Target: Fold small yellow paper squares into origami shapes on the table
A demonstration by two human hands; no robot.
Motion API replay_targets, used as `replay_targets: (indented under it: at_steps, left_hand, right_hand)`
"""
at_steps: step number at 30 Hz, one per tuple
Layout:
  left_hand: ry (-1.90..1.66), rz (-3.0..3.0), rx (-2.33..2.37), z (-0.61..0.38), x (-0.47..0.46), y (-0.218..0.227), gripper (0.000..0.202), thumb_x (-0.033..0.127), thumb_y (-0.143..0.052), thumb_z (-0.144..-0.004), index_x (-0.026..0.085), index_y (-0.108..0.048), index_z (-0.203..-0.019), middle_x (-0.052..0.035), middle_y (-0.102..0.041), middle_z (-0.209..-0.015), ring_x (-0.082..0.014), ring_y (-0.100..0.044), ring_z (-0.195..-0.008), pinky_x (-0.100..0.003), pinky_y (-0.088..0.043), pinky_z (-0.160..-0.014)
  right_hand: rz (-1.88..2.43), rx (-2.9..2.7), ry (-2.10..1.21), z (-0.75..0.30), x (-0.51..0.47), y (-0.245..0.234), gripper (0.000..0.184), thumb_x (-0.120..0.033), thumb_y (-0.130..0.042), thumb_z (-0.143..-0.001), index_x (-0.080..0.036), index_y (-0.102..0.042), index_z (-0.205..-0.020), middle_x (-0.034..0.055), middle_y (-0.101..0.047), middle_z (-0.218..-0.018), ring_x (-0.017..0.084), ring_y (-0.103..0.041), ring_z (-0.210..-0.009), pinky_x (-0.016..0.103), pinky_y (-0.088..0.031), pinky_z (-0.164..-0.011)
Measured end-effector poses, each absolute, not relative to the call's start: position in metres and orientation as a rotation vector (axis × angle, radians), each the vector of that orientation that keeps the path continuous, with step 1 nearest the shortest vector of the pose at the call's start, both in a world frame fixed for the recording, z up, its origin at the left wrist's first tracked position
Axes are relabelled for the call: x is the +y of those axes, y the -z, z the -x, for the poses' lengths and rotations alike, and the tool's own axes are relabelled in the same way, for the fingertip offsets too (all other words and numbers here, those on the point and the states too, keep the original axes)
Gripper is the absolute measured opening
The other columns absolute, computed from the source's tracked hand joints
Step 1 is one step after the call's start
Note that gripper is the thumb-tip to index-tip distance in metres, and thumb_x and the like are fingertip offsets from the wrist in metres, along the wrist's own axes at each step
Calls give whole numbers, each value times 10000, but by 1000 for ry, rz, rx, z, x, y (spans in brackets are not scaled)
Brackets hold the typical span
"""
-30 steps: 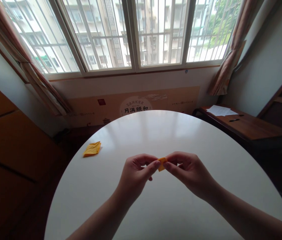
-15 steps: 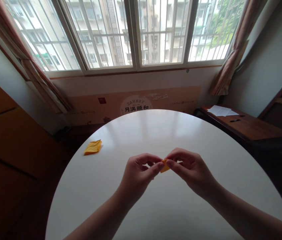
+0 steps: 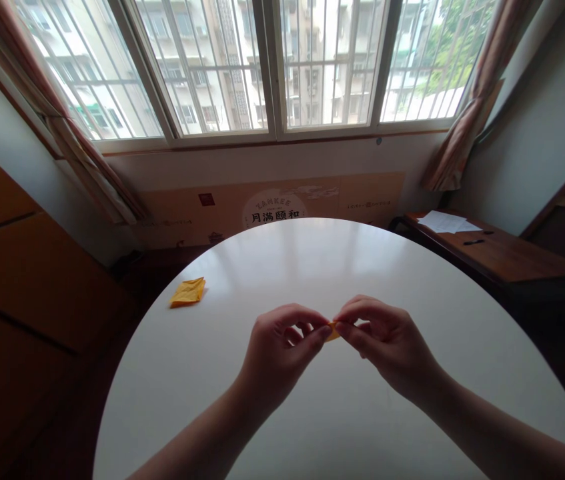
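Both hands are raised a little above the round white bench (image 3: 312, 267), close together near its middle, with the forearms coming in from the bottom edge of the view. The left hand (image 3: 277, 353) and the right hand (image 3: 393, 343) meet at a small piece of orange paper (image 3: 333, 331). It sits between them and is mostly hidden, so only a thin sliver shows. The grip of the left hand is pinching the paper's left end between thumb and forefinger, with the other fingers curled in behind. The grip of the right hand is pinching the right end in the same way, so the two sets of fingertips almost touch. The paper is held in the air, clear of the bench top.

Well apart from the hands, near the left edge of the bench, lies a folded orange sheet (image 3: 188, 292), flat on the surface. To the right stands a dark wooden side bench (image 3: 512, 257) carrying white sheets (image 3: 445, 221) and a black pen (image 3: 473, 241). Behind the round bench, a printed cardboard panel (image 3: 272, 208) stands against the wall under a barred window (image 3: 272, 67), which has a curtain (image 3: 467, 113) drawn back at each side. A wooden cabinet (image 3: 12, 280) fills the left.
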State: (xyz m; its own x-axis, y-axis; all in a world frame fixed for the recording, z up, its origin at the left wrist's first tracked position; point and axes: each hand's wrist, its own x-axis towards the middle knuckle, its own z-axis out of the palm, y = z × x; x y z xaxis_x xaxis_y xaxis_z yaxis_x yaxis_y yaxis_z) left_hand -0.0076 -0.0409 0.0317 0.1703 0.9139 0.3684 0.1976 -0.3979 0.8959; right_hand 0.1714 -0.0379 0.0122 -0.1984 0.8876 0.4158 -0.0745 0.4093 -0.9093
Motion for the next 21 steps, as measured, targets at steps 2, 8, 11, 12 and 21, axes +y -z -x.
replay_targets:
  at_steps: [2,8,11,12,21]
  left_hand:
    - [-1283,-1744,1060,8,-42,-33,88,238,-737,-787,153,-734,-765,-47,-700,-715,-137,-616,-629,-211,-481,-537]
    - [-1350,-1760,1038,9,-44,-35,65,205,-718,-794,153,-730,-758,-45,-696,-708,-123,-602,-594,-197,-481,-507]
    - [-1377,-1809,1021,8,-47,-39,49,174,-725,-789,160,-733,-743,-39,-702,-712,-114,-603,-592,-187,-484,-514]
    - [-1382,-1828,1018,8,-47,-40,52,169,-727,-791,164,-736,-740,-37,-705,-713,-112,-604,-592,-186,-486,-517]
    - [-1399,-1877,979,8,-50,-44,57,157,-730,-797,181,-750,-749,-41,-725,-733,-124,-637,-614,-199,-499,-532]
  right_hand:
    - [735,-1492,-1026,-171,-39,-12,68,-277,-708,-871,-211,-715,-857,35,-632,-818,125,-552,-663,204,-419,-465]
    - [696,-1478,-1004,-174,-40,-12,33,-258,-687,-890,-227,-699,-888,32,-618,-840,128,-555,-675,212,-435,-480]
    - [691,-1499,-1001,-175,-41,-13,24,-248,-685,-892,-233,-697,-907,31,-622,-858,126,-559,-674,216,-450,-495]
    - [692,-1505,-996,-176,-41,-14,27,-247,-688,-890,-233,-698,-911,31,-622,-859,125,-560,-667,218,-452,-494]
    - [689,-1593,-858,-177,-45,-19,43,-203,-681,-884,-236,-706,-872,43,-647,-839,163,-616,-726,260,-472,-540]
